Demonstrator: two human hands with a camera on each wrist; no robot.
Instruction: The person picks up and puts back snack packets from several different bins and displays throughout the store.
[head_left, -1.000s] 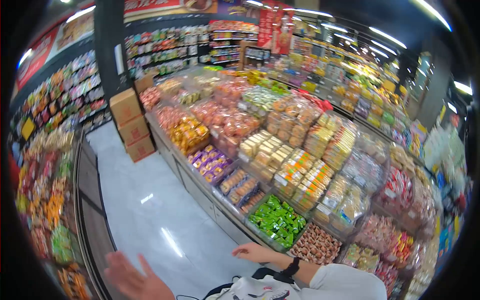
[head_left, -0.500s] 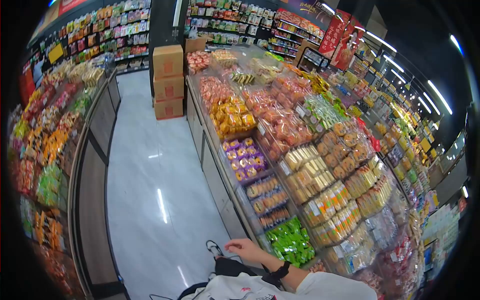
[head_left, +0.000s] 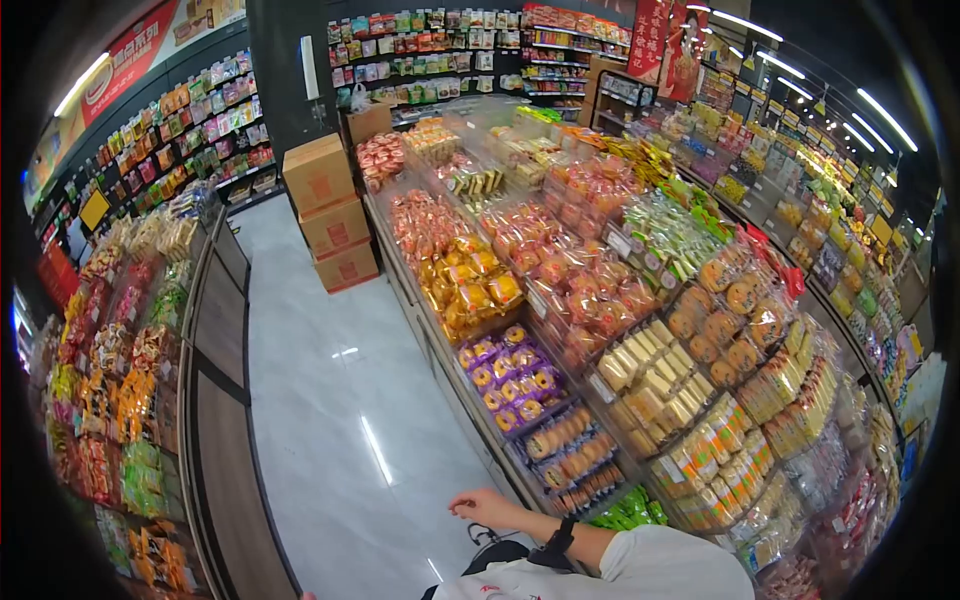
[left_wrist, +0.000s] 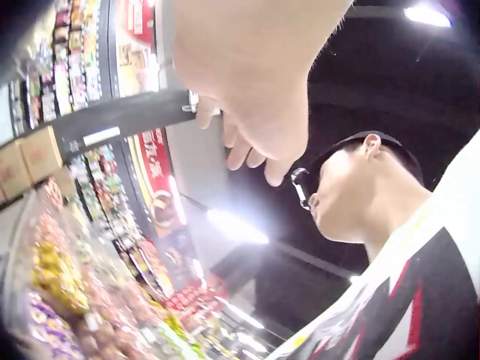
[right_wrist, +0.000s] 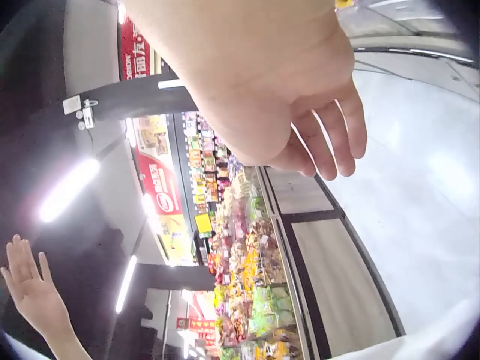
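My right hand (head_left: 487, 507) hangs over the aisle beside the counter, with nothing in it. In the right wrist view its fingers (right_wrist: 330, 142) are loosely bent. My left hand (right_wrist: 36, 289) is raised with fingers spread and holds nothing; the left wrist view shows the same hand (left_wrist: 259, 112) from the wrist side. Nearest the right hand on the counter are packs of round biscuits (head_left: 570, 445) and green-wrapped sweets (head_left: 630, 510). Purple packs (head_left: 508, 378) and yellow packs (head_left: 468, 283) lie farther along.
A pale floor aisle (head_left: 330, 400) runs between the long counter and a second snack counter (head_left: 215, 430) on the left. Stacked cardboard boxes (head_left: 335, 225) stand by a dark pillar (head_left: 290, 70). Packaged goods fill wall shelves (head_left: 420, 45) at the back.
The head view has moved forward along the aisle, and the biscuits now lie closer. The left hand, seen low at the left a second ago, has nearly left the head view. The right hand keeps its relaxed pose.
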